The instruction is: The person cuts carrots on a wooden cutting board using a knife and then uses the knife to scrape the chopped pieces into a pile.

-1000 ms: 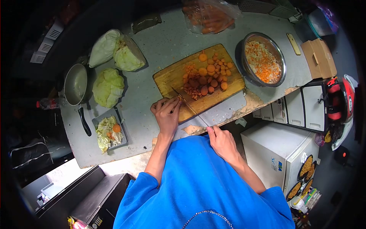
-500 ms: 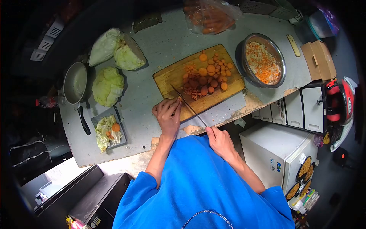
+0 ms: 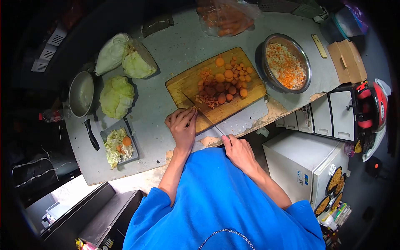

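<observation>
My right hand [image 3: 239,153] is closed around the handle of a knife [image 3: 205,115], at the near edge of the table. The blade slants up and left over a wooden cutting board [image 3: 177,88]. Against the left side of the blade, the bent fingers of my left hand [image 3: 182,126] pinch a small orange piece of carrot [image 3: 194,108], mostly hidden by the fingertips. Beyond the blade lie carrot slices [image 3: 228,74] and a heap of finely diced carrot [image 3: 206,76].
A steel bowl [image 3: 309,68] of diced vegetables stands to the right. Cabbages [image 3: 117,96], a frying pan [image 3: 81,93] and a grey tray [image 3: 134,151] with scraps are on the left. A bag of carrots [image 3: 227,18] lies at the back, a cleaver-like yellow-handled item [image 3: 319,46] far right.
The view has shifted slightly. The knife and both hands have moved only a little; the left fingers still hold the carrot piece beside the blade.
</observation>
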`<state>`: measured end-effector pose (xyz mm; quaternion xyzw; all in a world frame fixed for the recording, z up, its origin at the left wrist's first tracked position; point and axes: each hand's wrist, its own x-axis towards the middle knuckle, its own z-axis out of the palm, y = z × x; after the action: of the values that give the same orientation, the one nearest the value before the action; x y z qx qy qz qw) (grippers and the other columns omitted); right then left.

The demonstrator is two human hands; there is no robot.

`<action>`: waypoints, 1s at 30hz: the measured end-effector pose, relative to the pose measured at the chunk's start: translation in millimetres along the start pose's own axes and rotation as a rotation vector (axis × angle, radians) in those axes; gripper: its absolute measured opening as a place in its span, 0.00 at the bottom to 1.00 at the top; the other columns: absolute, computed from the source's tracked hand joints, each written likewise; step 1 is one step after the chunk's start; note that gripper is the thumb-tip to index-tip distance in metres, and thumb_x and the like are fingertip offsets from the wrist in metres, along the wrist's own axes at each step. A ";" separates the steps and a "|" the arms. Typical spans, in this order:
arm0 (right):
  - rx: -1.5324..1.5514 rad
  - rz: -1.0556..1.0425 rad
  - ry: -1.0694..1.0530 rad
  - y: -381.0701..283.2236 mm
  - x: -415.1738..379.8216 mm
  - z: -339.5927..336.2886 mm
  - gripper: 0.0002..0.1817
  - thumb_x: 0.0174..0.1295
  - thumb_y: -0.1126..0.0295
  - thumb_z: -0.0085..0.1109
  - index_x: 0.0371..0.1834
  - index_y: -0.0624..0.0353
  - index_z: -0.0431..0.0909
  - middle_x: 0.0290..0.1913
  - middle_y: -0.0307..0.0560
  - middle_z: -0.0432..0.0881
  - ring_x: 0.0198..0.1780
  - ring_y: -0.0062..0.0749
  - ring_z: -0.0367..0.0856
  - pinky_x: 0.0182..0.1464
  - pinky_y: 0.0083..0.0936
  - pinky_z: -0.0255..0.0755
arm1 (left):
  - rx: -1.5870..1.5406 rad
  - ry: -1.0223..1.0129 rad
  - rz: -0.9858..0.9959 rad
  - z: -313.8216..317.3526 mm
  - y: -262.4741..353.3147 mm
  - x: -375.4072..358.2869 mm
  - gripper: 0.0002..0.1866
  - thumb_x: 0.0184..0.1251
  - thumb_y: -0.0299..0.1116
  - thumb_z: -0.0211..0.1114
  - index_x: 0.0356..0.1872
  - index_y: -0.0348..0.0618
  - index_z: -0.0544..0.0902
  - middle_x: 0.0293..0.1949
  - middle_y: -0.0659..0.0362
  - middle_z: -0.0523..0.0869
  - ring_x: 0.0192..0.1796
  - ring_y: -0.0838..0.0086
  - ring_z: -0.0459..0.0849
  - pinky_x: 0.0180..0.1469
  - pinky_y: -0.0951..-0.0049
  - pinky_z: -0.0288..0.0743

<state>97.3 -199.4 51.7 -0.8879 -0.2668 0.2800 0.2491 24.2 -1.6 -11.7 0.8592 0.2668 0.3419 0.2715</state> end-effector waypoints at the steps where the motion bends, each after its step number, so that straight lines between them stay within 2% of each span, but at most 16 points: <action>1: 0.027 0.001 0.002 0.5 0.1 0.4 0.26 0.82 0.54 0.49 0.34 0.66 0.80 0.26 0.73 0.82 0.33 0.75 0.83 0.37 0.62 0.76 | -0.002 -0.001 0.002 -0.4 0.0 0.1 0.08 0.63 0.28 0.78 0.42 0.42 0.95 0.43 0.59 0.95 0.53 0.65 0.88 0.63 0.62 0.66; 8: 0.142 -0.023 0.035 2.9 -4.5 -1.2 0.26 0.82 0.54 0.49 0.34 0.67 0.79 0.26 0.73 0.81 0.33 0.75 0.82 0.35 0.61 0.74 | 0.021 0.008 0.018 1.3 0.8 -2.3 0.08 0.64 0.29 0.78 0.43 0.41 0.94 0.44 0.59 0.95 0.53 0.65 0.88 0.65 0.61 0.65; 14: 0.141 -0.006 0.022 1.9 -4.6 -1.2 0.26 0.82 0.54 0.49 0.34 0.67 0.78 0.25 0.73 0.81 0.33 0.75 0.81 0.35 0.61 0.74 | 0.018 -0.014 -0.003 3.3 1.4 1.4 0.16 0.65 0.33 0.78 0.52 0.42 0.92 0.48 0.57 0.94 0.53 0.64 0.83 0.67 0.58 0.61; 20: 0.133 -0.004 -0.001 3.2 -3.2 0.6 0.25 0.82 0.54 0.49 0.34 0.67 0.79 0.26 0.73 0.81 0.33 0.75 0.82 0.36 0.61 0.74 | -0.019 -0.057 -0.047 3.0 2.7 1.7 0.17 0.63 0.32 0.78 0.53 0.42 0.91 0.45 0.58 0.94 0.54 0.65 0.82 0.67 0.59 0.60; 25: -0.001 0.001 0.017 -7.2 5.1 -2.4 0.24 0.82 0.55 0.50 0.35 0.66 0.79 0.27 0.73 0.83 0.34 0.74 0.83 0.37 0.61 0.77 | -0.028 -0.026 -0.086 2.0 5.7 1.6 0.16 0.62 0.32 0.79 0.51 0.43 0.91 0.43 0.59 0.94 0.52 0.66 0.84 0.66 0.61 0.63; 29: 0.066 -0.022 0.043 -0.6 6.1 -0.6 0.25 0.82 0.54 0.50 0.34 0.67 0.79 0.26 0.73 0.82 0.34 0.74 0.83 0.37 0.61 0.76 | 0.003 -0.009 -0.054 0.9 -0.2 -3.7 0.17 0.61 0.32 0.80 0.52 0.42 0.91 0.42 0.59 0.94 0.51 0.66 0.84 0.66 0.61 0.63; 30: 0.103 -0.030 0.025 -0.8 3.3 -2.1 0.25 0.82 0.54 0.50 0.34 0.67 0.79 0.26 0.72 0.82 0.34 0.74 0.82 0.36 0.60 0.75 | 0.023 -0.010 -0.047 1.5 -2.1 -4.7 0.20 0.62 0.32 0.80 0.55 0.41 0.89 0.43 0.59 0.95 0.52 0.67 0.84 0.67 0.62 0.62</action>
<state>100.7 -197.4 52.5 -0.8732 -0.2621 0.2783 0.3021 21.8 -3.6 -16.1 0.8574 0.2893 0.3280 0.2711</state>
